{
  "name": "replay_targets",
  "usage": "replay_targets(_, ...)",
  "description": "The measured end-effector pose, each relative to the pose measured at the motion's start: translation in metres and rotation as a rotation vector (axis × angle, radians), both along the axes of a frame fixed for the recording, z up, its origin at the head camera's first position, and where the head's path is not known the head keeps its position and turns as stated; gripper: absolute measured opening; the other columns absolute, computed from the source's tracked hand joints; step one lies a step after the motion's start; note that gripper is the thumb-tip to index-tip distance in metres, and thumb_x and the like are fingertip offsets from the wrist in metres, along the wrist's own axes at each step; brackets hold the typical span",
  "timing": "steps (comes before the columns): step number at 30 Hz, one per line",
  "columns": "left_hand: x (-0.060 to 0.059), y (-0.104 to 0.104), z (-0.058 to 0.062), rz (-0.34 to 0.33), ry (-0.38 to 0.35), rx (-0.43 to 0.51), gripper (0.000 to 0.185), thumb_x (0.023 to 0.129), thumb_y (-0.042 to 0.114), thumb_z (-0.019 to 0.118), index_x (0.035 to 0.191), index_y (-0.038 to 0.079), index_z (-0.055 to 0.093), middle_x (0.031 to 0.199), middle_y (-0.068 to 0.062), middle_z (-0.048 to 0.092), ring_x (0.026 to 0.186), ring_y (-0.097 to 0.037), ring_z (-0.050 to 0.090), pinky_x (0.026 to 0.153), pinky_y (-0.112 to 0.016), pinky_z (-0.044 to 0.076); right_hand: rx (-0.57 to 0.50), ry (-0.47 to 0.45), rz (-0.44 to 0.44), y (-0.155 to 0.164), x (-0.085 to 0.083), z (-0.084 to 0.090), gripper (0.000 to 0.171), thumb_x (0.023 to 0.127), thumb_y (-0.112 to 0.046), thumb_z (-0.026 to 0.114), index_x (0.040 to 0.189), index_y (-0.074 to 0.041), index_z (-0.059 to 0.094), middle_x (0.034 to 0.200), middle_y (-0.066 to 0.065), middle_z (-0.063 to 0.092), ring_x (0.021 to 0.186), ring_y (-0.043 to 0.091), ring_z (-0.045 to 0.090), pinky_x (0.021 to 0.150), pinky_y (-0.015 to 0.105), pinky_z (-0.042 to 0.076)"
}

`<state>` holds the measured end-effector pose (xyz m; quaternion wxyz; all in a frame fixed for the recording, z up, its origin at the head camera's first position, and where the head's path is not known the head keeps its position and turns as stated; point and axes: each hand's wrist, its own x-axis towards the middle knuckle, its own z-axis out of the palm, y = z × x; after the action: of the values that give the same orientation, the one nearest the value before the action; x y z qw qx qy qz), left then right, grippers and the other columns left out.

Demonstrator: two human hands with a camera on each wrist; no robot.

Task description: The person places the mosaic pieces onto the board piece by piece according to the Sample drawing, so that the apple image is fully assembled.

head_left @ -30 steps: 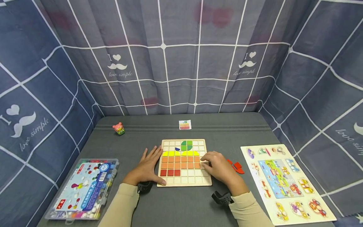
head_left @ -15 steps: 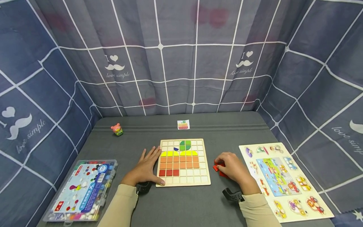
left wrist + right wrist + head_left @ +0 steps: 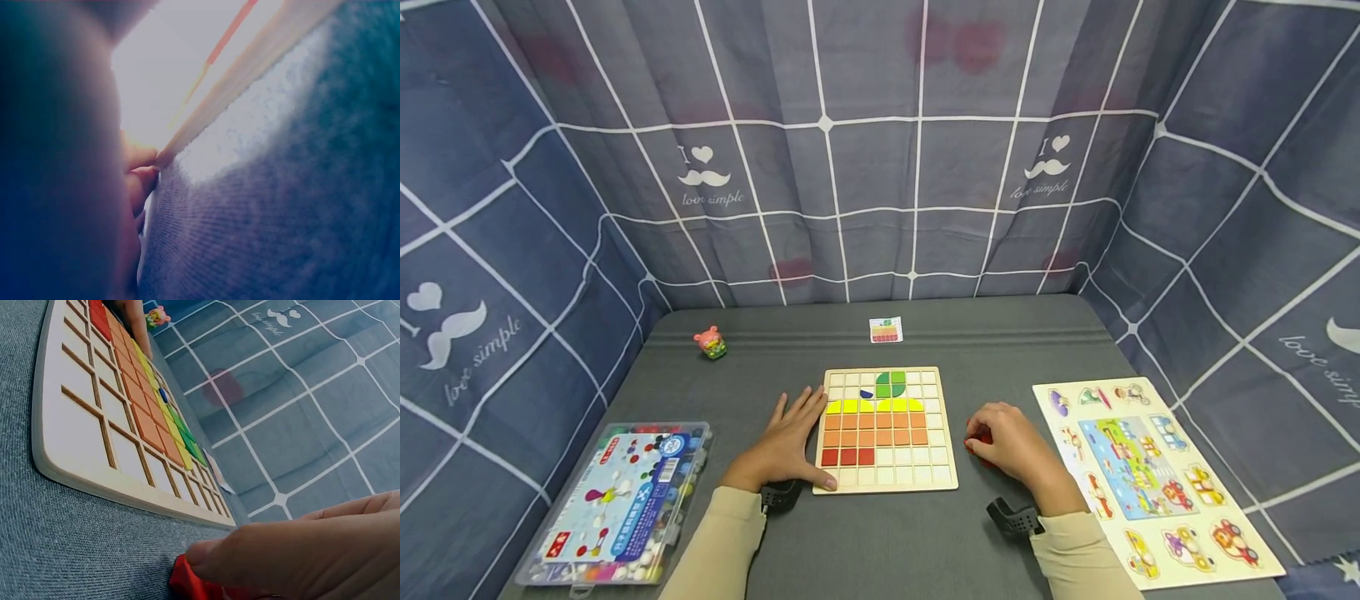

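A wooden grid board [image 3: 913, 476] carries rows of coloured tiles: orange squares [image 3: 876, 429], yellow curved pieces [image 3: 842, 407], green pieces [image 3: 891, 384], a small blue piece [image 3: 867, 394] and several red squares [image 3: 847, 457]. My left hand [image 3: 786, 446] rests on the board's left edge, fingers straight and spread, thumb on the near corner. To the right of the board, my right hand [image 3: 1015, 442] curls over loose red tiles [image 3: 187, 580]. Its thumb presses against a red tile in the right wrist view; the hand mostly hides these pieces.
Behind the board lies a small pattern card [image 3: 886, 330]. A pig figurine [image 3: 710, 342] stands at the back left. On the left is a clear plastic case [image 3: 613, 500] of coloured parts. A picture puzzle board [image 3: 1157, 483] lies on the right.
My right hand has moved right from the board's edge to the loose red tiles, and its fingers have closed in over them. The left hand stays on the board.
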<state>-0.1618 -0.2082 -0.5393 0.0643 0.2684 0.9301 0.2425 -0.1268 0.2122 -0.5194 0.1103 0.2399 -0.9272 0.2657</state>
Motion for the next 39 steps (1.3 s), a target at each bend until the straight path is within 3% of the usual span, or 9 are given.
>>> replay_targets(7, 0.0, -0.001, -0.001, -0.005, 0.0, 0.009, 0.154, 0.053, 0.085, 0.086, 0.169, 0.006, 0.022, 0.174, -0.012, 0.013, 0.159, -0.034, 0.008, 0.122, -0.061, -0.009, 0.057, 0.012, 0.052, 0.001, 0.005, 0.002, 0.026, 0.075, -0.01, 0.097, 0.083, -0.014, 0.072, 0.082, -0.011, 0.061, 0.078, 0.012, 0.057, 0.069, 0.034, 0.053)
replay_targets(14, 0.0, 0.0, 0.0, 0.004, 0.008, -0.005, 0.154, 0.053, 0.085, 0.086, 0.168, 0.005, 0.023, 0.174, -0.013, 0.015, 0.159, -0.034, 0.008, 0.122, -0.062, -0.008, 0.098, 0.013, 0.024, -0.003, 0.005, 0.002, 0.021, 0.076, -0.008, 0.095, 0.085, -0.012, 0.076, 0.086, -0.007, 0.065, 0.081, 0.016, 0.06, 0.072, 0.037, 0.054)
replay_targets(25, 0.001, 0.0, 0.001, 0.004, 0.012, -0.004, 0.154, 0.053, 0.085, 0.086, 0.168, 0.005, 0.023, 0.174, -0.014, 0.015, 0.159, -0.035, 0.009, 0.122, -0.062, -0.007, -0.009, 0.033, -0.038, -0.018, 0.005, 0.004, 0.022, 0.075, -0.002, 0.089, 0.089, -0.012, 0.076, 0.088, -0.007, 0.064, 0.078, 0.012, 0.059, 0.07, 0.037, 0.053)
replay_targets(33, 0.0, 0.001, 0.0, 0.005, 0.019, -0.004, 0.154, 0.053, 0.086, 0.086, 0.168, 0.005, 0.024, 0.174, -0.014, 0.016, 0.159, -0.036, 0.01, 0.122, -0.063, -0.007, -0.089, 0.095, 0.2, -0.061, 0.005, 0.007, 0.022, 0.077, 0.001, 0.089, 0.093, -0.007, 0.076, 0.091, -0.001, 0.069, 0.079, 0.013, 0.064, 0.07, 0.03, 0.056)
replay_targets(39, 0.0, 0.0, 0.0, 0.002, 0.018, -0.008, 0.154, 0.053, 0.086, 0.085, 0.168, 0.006, 0.023, 0.174, -0.014, 0.015, 0.159, -0.036, 0.01, 0.122, -0.063, -0.007, -0.06, 0.137, 0.337, -0.101, 0.001, 0.004, 0.021, 0.08, -0.001, 0.089, 0.095, -0.008, 0.077, 0.091, -0.001, 0.071, 0.085, 0.011, 0.064, 0.078, 0.031, 0.056)
